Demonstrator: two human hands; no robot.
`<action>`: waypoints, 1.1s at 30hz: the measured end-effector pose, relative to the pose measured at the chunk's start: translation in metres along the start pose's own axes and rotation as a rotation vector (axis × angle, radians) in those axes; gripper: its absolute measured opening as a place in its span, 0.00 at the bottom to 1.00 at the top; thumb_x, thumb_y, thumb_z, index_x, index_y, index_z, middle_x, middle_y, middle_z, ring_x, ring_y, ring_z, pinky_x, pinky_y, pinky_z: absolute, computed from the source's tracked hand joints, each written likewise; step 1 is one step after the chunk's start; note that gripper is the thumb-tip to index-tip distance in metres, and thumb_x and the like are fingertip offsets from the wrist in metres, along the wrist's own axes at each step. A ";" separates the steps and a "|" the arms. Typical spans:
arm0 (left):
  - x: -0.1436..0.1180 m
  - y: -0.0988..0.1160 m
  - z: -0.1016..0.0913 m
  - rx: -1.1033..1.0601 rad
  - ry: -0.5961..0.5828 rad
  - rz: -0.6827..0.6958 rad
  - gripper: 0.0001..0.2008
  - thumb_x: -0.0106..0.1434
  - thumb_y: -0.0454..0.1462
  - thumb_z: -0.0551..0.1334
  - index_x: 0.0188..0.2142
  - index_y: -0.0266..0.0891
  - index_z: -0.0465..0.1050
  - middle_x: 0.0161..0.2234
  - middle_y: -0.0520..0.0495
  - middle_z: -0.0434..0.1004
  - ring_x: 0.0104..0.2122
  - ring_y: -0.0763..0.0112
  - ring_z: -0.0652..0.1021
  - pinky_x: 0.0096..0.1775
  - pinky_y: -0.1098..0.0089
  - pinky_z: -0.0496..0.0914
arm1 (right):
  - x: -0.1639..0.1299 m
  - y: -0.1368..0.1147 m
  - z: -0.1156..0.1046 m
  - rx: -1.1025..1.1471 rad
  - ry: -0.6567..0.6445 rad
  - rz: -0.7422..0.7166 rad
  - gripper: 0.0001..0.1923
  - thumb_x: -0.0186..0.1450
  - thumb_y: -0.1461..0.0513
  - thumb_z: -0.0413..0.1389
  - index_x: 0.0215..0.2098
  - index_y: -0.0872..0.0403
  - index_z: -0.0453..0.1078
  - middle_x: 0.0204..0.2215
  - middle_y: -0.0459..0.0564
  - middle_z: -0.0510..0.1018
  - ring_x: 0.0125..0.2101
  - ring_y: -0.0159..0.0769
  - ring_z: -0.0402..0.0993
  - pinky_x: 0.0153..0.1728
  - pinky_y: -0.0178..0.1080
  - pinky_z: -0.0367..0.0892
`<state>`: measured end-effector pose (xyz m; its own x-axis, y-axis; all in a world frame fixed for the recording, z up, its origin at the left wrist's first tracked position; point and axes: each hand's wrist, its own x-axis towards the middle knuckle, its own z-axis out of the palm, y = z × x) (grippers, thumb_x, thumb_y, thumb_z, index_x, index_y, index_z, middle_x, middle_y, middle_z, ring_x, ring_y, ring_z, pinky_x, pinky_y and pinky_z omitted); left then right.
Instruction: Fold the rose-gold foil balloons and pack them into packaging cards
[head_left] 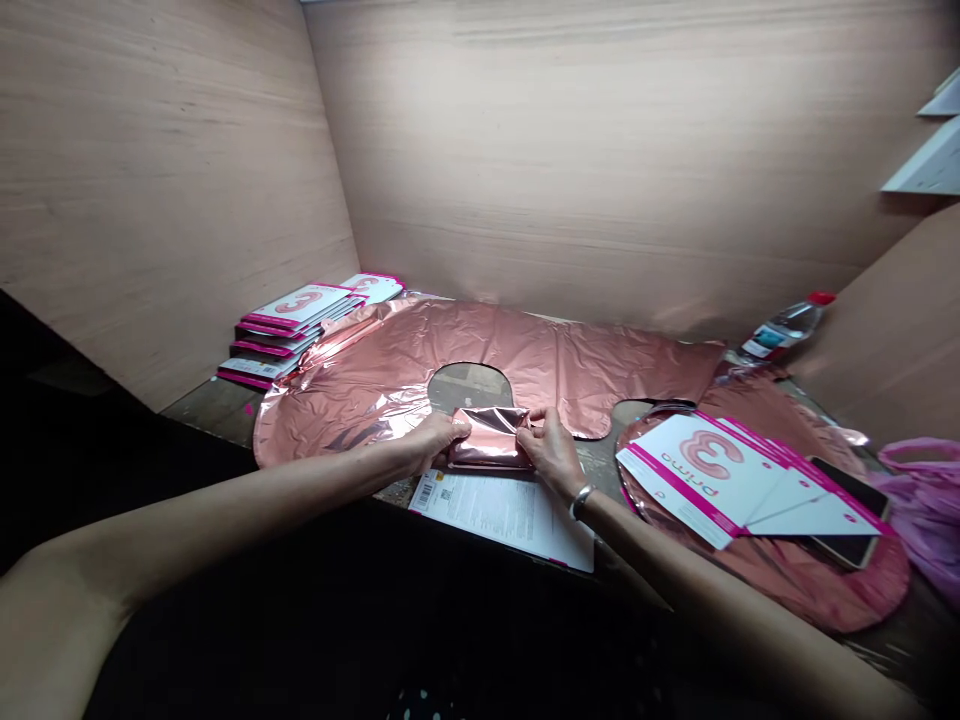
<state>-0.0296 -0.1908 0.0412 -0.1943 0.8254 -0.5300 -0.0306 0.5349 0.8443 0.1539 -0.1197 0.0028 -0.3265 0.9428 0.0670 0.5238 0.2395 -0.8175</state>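
Folding looks underway: the left hand [439, 436] and right hand [553, 450] pinch a folded foil balloon [491, 440] between their fingers, likely needing 1 more tuck.

Both hands, left [435, 437] & right [553, 452], pinch folded foil balloon [491, 440] w/ fingers.

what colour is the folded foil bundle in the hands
Shiny rose-gold pink folded foil bundle, clearest in the head view.

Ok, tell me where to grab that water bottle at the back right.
Grip the water bottle around its clear middle, coming from above and the near side. It lies on its side, red cap toward the wall, and only the body probably gives a round span a hand can wrap.
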 end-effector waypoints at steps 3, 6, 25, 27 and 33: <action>-0.002 -0.004 0.001 0.088 0.106 0.114 0.10 0.56 0.35 0.65 0.33 0.38 0.63 0.22 0.55 0.67 0.21 0.75 0.71 0.25 0.76 0.65 | -0.006 -0.006 0.000 -0.056 0.031 -0.043 0.25 0.63 0.59 0.46 0.58 0.54 0.58 0.17 0.39 0.70 0.20 0.38 0.69 0.25 0.36 0.58; -0.006 -0.006 -0.002 0.207 0.213 0.278 0.19 0.53 0.35 0.68 0.42 0.39 0.62 0.32 0.51 0.72 0.34 0.67 0.77 0.38 0.69 0.71 | -0.009 -0.009 0.000 -0.135 0.045 -0.075 0.19 0.63 0.61 0.46 0.51 0.51 0.66 0.20 0.43 0.72 0.23 0.38 0.71 0.27 0.36 0.59; 0.003 -0.049 0.027 1.504 0.112 0.855 0.36 0.69 0.57 0.47 0.68 0.39 0.51 0.69 0.33 0.48 0.69 0.46 0.48 0.65 0.46 0.40 | -0.030 -0.018 -0.009 -0.546 -0.037 -0.159 0.12 0.69 0.60 0.49 0.45 0.56 0.70 0.39 0.57 0.79 0.42 0.45 0.73 0.40 0.41 0.57; 0.003 -0.049 0.028 1.495 0.102 0.844 0.36 0.69 0.57 0.46 0.68 0.39 0.51 0.69 0.32 0.48 0.69 0.46 0.48 0.64 0.45 0.40 | -0.033 -0.015 -0.009 -0.640 -0.006 -0.210 0.11 0.70 0.59 0.49 0.44 0.55 0.70 0.41 0.56 0.78 0.45 0.45 0.71 0.42 0.42 0.56; -0.003 -0.037 0.026 1.466 0.005 0.763 0.38 0.68 0.58 0.49 0.68 0.38 0.49 0.69 0.29 0.44 0.68 0.42 0.48 0.63 0.43 0.44 | -0.027 -0.006 -0.011 -0.692 -0.047 -0.275 0.13 0.72 0.56 0.47 0.46 0.53 0.69 0.43 0.55 0.74 0.44 0.45 0.69 0.40 0.42 0.59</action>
<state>-0.0020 -0.2077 0.0097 0.2680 0.9620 -0.0514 0.9596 -0.2618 0.1032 0.1683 -0.1439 0.0126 -0.5425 0.8206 0.1797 0.7888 0.5712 -0.2271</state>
